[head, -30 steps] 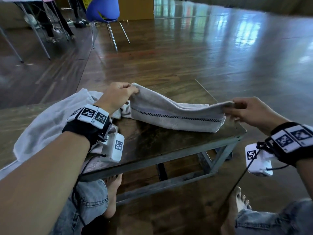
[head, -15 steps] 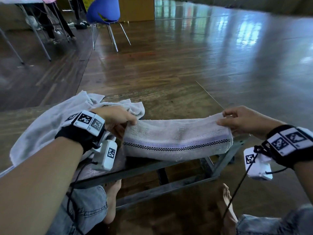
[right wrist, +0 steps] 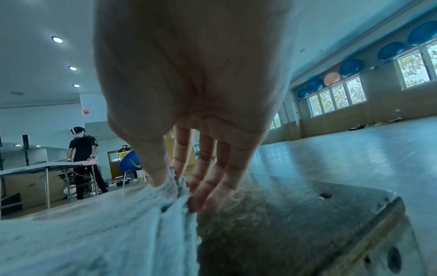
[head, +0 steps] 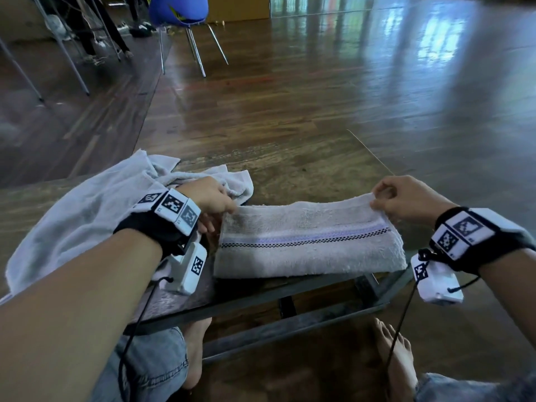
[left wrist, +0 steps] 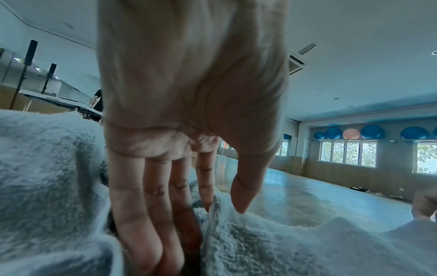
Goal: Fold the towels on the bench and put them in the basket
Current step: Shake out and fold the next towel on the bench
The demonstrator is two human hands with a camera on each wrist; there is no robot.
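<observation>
A beige towel (head: 307,245) with a purple and checked stripe lies folded along the near edge of the dark wooden bench (head: 290,172). My left hand (head: 229,208) pinches its far left corner, thumb on top (left wrist: 224,207), fingers under the edge of the towel (left wrist: 283,242). My right hand (head: 374,200) pinches the far right corner between thumb and forefinger (right wrist: 173,177), above the towel (right wrist: 94,233) and the bench top (right wrist: 307,214). A second, white towel (head: 87,216) lies crumpled on the bench's left end (left wrist: 47,168).
My bare feet (head: 197,352) rest on the floor under the bench frame (head: 290,323). A blue chair (head: 178,10) with something yellow on it stands far back on the glossy wooden floor. Metal table legs (head: 72,62) stand at the far left, and a person (right wrist: 82,155) works at that table.
Both hands drew the striped towel's held edge toward me and down. It hung raised between them before; now it lies flat and folded at the bench's near edge, stripe up.
</observation>
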